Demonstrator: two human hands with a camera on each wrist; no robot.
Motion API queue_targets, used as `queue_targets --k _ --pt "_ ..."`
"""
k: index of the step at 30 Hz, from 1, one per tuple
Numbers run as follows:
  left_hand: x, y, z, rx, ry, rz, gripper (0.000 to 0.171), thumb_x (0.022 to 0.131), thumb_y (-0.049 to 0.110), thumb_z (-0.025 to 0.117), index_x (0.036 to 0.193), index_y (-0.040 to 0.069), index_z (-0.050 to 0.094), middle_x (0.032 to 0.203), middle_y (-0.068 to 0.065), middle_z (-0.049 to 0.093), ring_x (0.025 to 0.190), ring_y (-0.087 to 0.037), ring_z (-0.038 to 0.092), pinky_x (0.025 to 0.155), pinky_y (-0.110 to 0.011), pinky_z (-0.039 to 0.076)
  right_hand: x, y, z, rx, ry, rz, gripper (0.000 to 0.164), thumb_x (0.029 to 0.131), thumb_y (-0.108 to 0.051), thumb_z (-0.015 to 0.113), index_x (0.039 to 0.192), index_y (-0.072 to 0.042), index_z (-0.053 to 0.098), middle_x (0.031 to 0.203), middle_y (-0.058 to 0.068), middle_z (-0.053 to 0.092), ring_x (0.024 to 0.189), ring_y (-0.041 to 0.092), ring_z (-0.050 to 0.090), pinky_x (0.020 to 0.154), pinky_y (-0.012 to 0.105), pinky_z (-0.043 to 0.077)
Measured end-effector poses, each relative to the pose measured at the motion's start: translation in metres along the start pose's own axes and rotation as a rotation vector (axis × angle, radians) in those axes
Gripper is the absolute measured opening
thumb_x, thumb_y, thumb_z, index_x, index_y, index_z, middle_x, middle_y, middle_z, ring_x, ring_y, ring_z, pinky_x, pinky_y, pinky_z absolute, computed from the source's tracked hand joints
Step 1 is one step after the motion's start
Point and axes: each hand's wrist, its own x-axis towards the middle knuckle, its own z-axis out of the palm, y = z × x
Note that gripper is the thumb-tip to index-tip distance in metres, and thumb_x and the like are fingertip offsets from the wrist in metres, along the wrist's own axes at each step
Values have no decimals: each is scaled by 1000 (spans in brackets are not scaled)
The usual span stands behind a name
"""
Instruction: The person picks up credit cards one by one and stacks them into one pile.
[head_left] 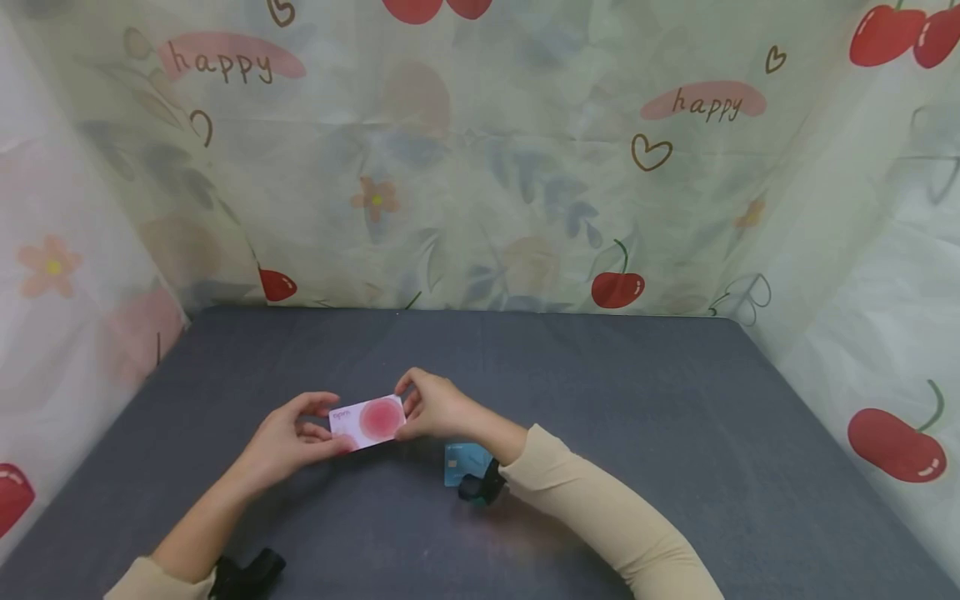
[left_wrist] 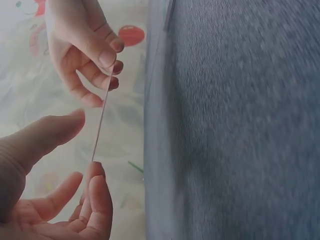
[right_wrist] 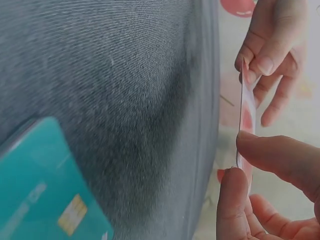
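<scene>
A white card with a pink-red disc (head_left: pixel 369 421) is held just above the dark grey table (head_left: pixel 637 433), one hand at each short end. My left hand (head_left: pixel 333 427) pinches its left end between thumb and fingers; my right hand (head_left: pixel 405 408) pinches the right end. In both wrist views the card is edge-on as a thin line (left_wrist: pixel 101 117) (right_wrist: pixel 246 112). The left wrist view has my left hand (left_wrist: pixel 87 142) low and the right hand (left_wrist: pixel 107 62) above. In the right wrist view my right hand (right_wrist: pixel 235 157) is near and the left hand (right_wrist: pixel 255 67) beyond.
A teal card with a gold chip (head_left: pixel 463 462) (right_wrist: pixel 45 195) lies flat on the table under my right wrist. Black wrist straps (head_left: pixel 480 487) sit on both arms. Printed cherry-and-flower sheets (head_left: pixel 480 167) wall in the table at the back and both sides.
</scene>
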Motion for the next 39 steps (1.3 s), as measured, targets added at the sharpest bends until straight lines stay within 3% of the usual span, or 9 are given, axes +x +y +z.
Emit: queue_targets --k 10,21,30,39 --pt "5 9 12 -34 3 -3 75 75 26 78 133 -4 42 122 -26 55 91 -21 66 78 -28 55 -12 12 -12 23 40 -11 51 69 -6 79 111 -6 51 86 7 60 72 11 61 64 22 51" --pt "9 15 24 -51 -19 22 74 74 20 78 133 -5 42 120 -24 54 86 -19 67 69 -22 53 -24 20 -22 13 57 -23 52 71 -10 79 114 -6 50 90 8 61 76 13 63 68 25 53" --pt "10 23 32 -35 -10 98 69 74 6 76 133 -8 41 120 -24 52 83 -20 66 69 -20 53 -32 25 -30 13 77 -30 52 73 -11 78 116 -7 50 92 8 62 77 13 64 69 27 54" --pt "15 32 41 -31 -1 40 70 75 7 76 135 -2 41 122 -21 52 83 -16 65 71 -23 54 -40 30 -36 19 96 -13 51 72 -8 77 115 -6 50 92 11 61 75 14 64 68 27 53"
